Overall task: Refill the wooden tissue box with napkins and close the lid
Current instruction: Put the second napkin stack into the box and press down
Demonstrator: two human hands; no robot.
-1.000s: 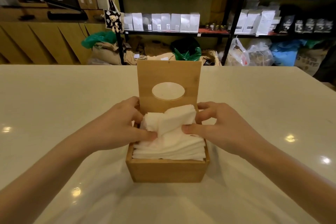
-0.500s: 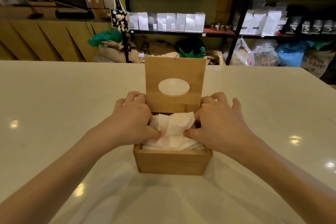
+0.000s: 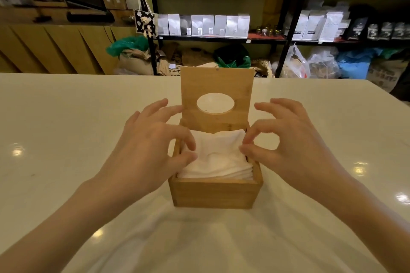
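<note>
A wooden tissue box (image 3: 214, 194) stands in the middle of the white counter. Its hinged lid (image 3: 241, 86) with an oval hole stands upright at the back. A stack of white napkins (image 3: 218, 157) fills the box up to its rim, slightly rumpled on top. My left hand (image 3: 148, 148) hovers at the box's left side, fingers spread, fingertips at the napkins' left edge. My right hand (image 3: 290, 142) is at the right side, fingers apart, thumb and forefinger touching the napkins' right edge. Neither hand grips anything.
The white counter (image 3: 66, 139) stretches wide on both sides of the box. Behind it stand black shelves (image 3: 221, 39) with white and dark bags, and sacks and plastic bags lie on the floor.
Both hands pressed the napkins down into the box, then lifted and spread their fingers. The napkin stack now sits lower, level with the rim.
</note>
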